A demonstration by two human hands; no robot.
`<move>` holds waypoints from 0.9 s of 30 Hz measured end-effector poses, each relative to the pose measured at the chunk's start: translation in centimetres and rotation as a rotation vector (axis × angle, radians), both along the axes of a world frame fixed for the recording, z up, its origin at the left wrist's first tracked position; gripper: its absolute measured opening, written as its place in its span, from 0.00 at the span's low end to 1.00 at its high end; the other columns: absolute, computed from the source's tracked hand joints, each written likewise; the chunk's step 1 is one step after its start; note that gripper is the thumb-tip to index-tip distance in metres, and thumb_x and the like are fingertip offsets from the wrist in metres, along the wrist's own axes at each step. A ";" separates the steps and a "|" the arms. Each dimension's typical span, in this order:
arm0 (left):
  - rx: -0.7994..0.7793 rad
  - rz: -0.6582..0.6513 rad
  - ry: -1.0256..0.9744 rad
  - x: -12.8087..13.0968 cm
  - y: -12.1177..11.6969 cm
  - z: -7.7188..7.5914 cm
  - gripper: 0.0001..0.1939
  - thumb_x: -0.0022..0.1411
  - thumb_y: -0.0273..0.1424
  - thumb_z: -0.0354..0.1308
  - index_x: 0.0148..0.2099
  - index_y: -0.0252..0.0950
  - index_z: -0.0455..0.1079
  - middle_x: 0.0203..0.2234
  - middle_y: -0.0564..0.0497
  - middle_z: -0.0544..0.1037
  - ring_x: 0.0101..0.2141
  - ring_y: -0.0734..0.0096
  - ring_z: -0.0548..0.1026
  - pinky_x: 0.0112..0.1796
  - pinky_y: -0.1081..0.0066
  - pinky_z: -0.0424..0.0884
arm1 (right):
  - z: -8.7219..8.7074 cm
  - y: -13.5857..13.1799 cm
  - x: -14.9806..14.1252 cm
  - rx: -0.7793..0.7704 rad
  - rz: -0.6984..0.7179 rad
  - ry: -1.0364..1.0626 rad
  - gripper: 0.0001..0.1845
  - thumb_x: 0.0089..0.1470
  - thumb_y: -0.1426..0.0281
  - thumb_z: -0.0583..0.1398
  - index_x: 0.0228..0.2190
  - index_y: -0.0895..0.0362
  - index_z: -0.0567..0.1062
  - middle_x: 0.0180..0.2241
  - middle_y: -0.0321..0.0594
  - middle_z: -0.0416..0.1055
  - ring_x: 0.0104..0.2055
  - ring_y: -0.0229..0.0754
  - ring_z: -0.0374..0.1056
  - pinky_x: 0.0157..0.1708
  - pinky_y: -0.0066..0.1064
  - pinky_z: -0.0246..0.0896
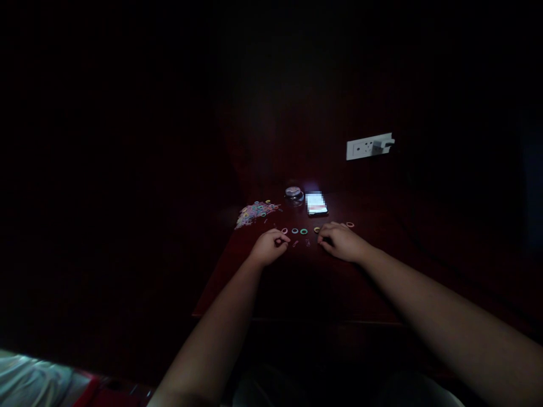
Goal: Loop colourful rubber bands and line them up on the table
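Observation:
On the dark red tabletop (271, 288), my left hand (270, 247) rests with its fingers curled and the thumb and forefinger tips close together. Just beyond it lies a pink hair tie (284, 230). My right hand (341, 242) is bent down to the table, fingertips drawn in beside a yellow hair tie (317, 230) that it partly covers. Whatever either hand may pinch is too small and dark to make out. Between the hands sit a teal hair tie (294, 230), a green hair tie (304, 231), a small pink loop (296, 243) and a thin pale loop (307, 243).
Farther left spreads a pile of small coloured bands and hair ties (257, 213). Behind stand a round lidded clear container (293, 195) and a lit phone (316, 204). An orange hair tie (350, 225) lies right. A wall socket (360, 148) holds a plug.

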State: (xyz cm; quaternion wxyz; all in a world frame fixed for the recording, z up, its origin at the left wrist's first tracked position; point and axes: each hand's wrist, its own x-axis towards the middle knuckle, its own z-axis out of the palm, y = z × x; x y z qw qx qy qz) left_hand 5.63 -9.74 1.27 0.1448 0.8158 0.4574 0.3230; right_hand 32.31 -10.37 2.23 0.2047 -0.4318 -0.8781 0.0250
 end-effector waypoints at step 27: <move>0.038 0.018 -0.001 -0.1 0.6 -0.4 0.10 0.56 0.25 0.60 0.39 0.37 0.80 0.36 0.47 0.79 0.35 0.68 0.76 0.40 0.67 0.74 | -0.8 0.5 0.3 -0.009 -0.063 0.100 0.09 0.55 0.68 0.59 0.37 0.55 0.79 0.38 0.45 0.74 0.43 0.48 0.69 0.47 0.38 0.61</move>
